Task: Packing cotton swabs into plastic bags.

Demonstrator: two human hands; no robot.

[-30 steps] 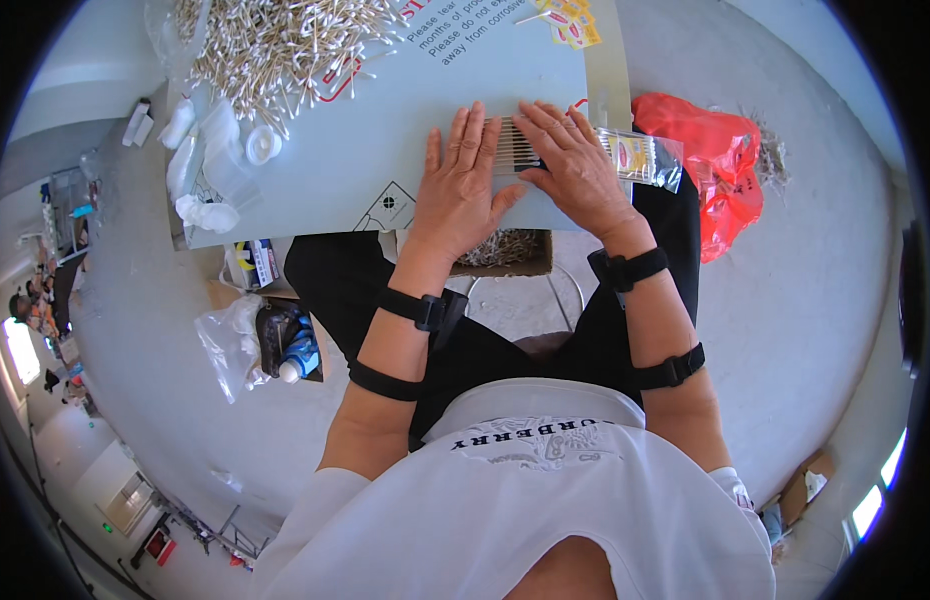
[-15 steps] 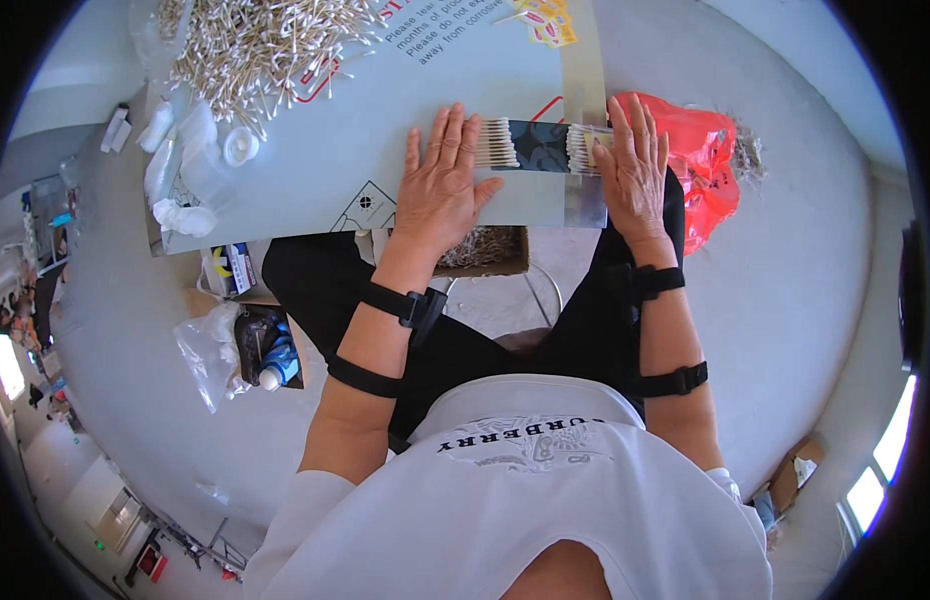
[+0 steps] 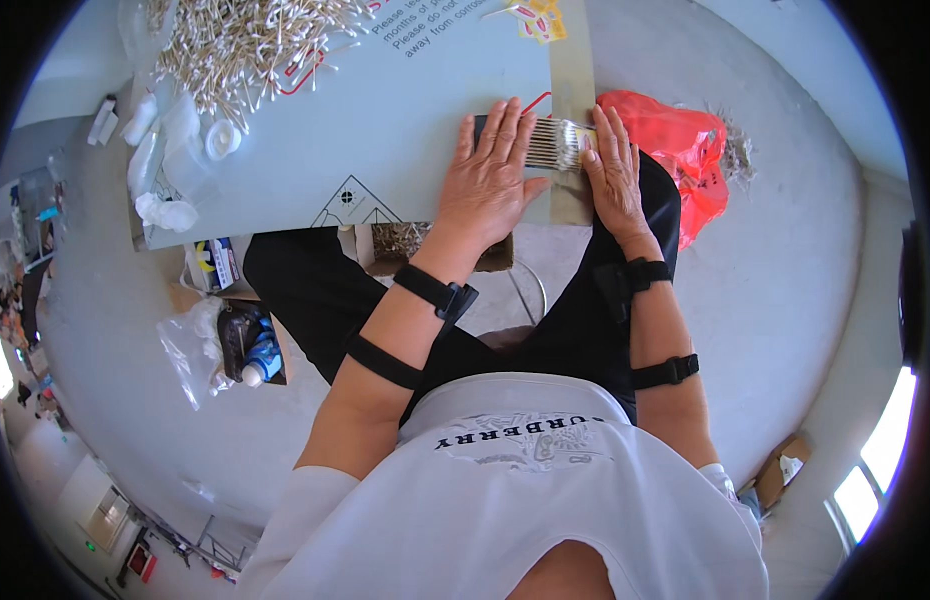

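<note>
On the pale printed board (image 3: 385, 120), a row of cotton swabs (image 3: 551, 143) lies side by side between my two hands. My left hand (image 3: 488, 185) is flat with fingers stretched out, its index finger against the left ends of the swabs. Part of a dark strip (image 3: 480, 127) shows by its fingers. At the right edge of the board, my right hand (image 3: 615, 182) has its fingers extended and its thumb beside the right swab ends. A small yellowish card (image 3: 586, 138) peeks out by that thumb, mostly hidden.
A big heap of loose cotton swabs (image 3: 245, 50) covers the board's far left, with clear plastic packs (image 3: 185, 150) and a white ring-shaped piece (image 3: 222, 140) nearer. Yellow labels (image 3: 540, 20) lie far right. A red plastic bag (image 3: 675, 150) sits beyond the right edge; an open carton (image 3: 495, 257) stands below.
My left hand has slid right over the dark strip, pushing the left swabs against the right ones. The gap between the two groups has closed. My right hand remains at the board's edge.
</note>
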